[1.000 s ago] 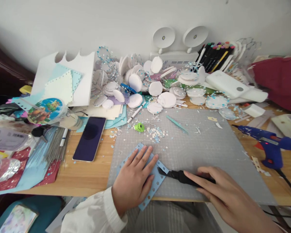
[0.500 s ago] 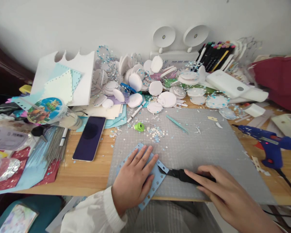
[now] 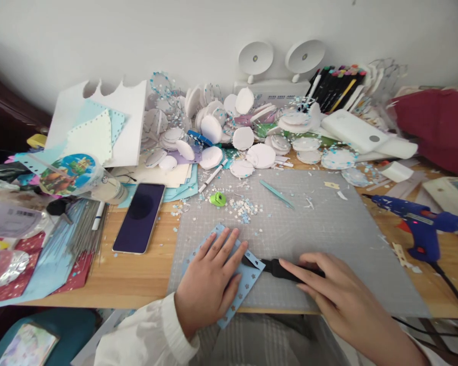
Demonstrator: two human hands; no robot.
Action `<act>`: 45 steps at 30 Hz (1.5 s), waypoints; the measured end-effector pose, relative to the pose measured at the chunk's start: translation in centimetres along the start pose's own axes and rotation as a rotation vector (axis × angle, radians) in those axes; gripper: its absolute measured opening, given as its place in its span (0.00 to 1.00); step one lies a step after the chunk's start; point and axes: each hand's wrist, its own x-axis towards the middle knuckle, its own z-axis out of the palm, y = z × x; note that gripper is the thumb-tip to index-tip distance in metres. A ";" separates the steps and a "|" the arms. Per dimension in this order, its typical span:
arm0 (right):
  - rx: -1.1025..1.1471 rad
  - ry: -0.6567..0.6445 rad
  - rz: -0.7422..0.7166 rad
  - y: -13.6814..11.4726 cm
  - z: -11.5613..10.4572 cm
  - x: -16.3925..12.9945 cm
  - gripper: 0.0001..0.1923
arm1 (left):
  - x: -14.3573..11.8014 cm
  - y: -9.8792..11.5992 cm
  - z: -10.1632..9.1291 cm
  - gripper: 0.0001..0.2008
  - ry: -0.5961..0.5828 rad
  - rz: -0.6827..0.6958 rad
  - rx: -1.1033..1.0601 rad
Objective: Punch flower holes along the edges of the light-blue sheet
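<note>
Thin, floppy light-blue star-punched paper piece (image 3: 248, 277) on grey cutting mat (image 3: 328, 223), pinned flat by splayed left hand (image 3: 209, 284); right hand (image 3: 336, 300) gripping black craft knife (image 3: 280, 268).

Right hand (image 3: 339, 300) and black knife (image 3: 280, 268) now further left, blade tip over the blue paper (image 3: 248, 274).

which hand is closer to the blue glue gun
Right. The right hand lies on the grey mat gripping a black knife, with the blue glue gun farther right and a little beyond it. The left hand presses the blue paper at the mat's left, much farther away.
</note>
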 end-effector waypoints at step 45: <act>0.033 0.001 0.008 0.2 0.3 1.9 0.24 | 0.1 0.0 0.0 0.31 -0.033 0.006 0.022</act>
